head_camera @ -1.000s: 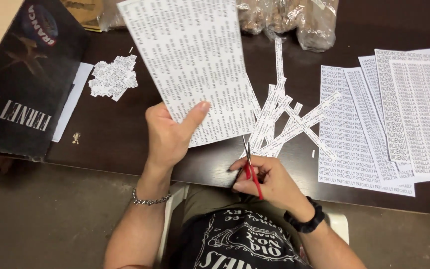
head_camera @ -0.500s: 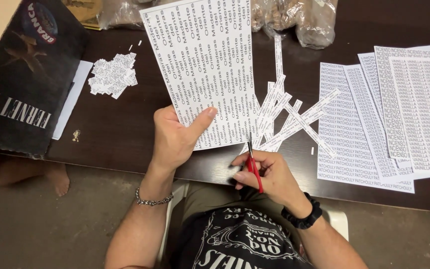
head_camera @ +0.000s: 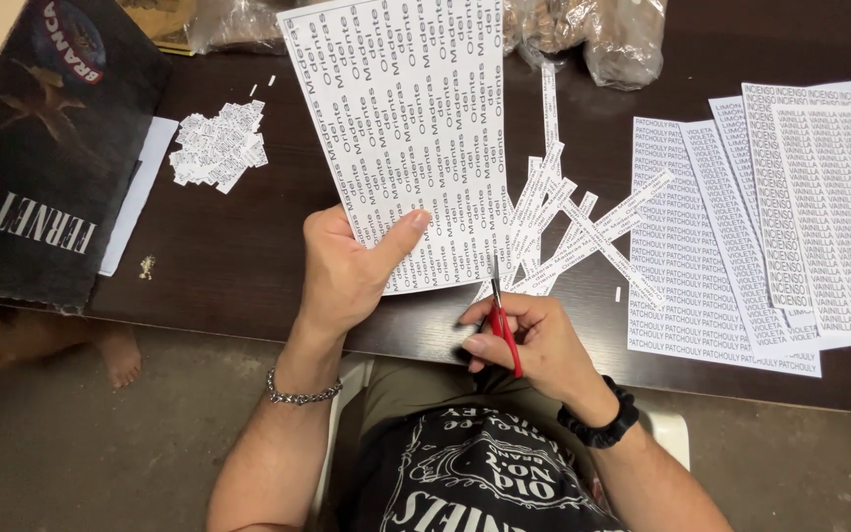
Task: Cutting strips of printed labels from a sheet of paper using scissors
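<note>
Left hand (head_camera: 347, 271) pinching printed sheet (head_camera: 406, 138) at centre frame, right hand (head_camera: 529, 340) closed round red scissors (head_camera: 500, 320) beside cut strips (head_camera: 568, 227), paper stack (head_camera: 770, 217) at right

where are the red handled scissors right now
In the head view, the red-handled metal scissors sit in the right hand at the dark wooden table's near edge, blades pointing at the printed white paper sheet.

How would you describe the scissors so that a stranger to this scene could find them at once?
Start at the dark wooden table and follow its near edge to the person's right hand. The scissors sit in that hand, blades pointing at the printed sheet; their red handles are the only red among white paper.
</note>
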